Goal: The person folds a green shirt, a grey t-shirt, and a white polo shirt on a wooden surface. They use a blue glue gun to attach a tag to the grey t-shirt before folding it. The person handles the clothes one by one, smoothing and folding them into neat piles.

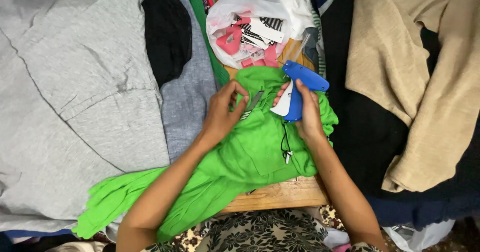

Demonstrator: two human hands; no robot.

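Green garment [250, 147] under both hands, left grip [222, 113] pinching grey tag [251, 105], right grip [306, 113] clenching blue tagging gun [300, 82]

Garment workshop: clothes piles [75, 82], tagging gun [300, 84], bagged tags [252, 32].

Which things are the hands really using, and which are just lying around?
In use:
- left hand pinching a grey tag
- right hand gripping a blue tagging gun
- bright green garment under both hands

Lying about:
- white bag of pink and striped tags
- grey clothes
- beige garment
- black clothes
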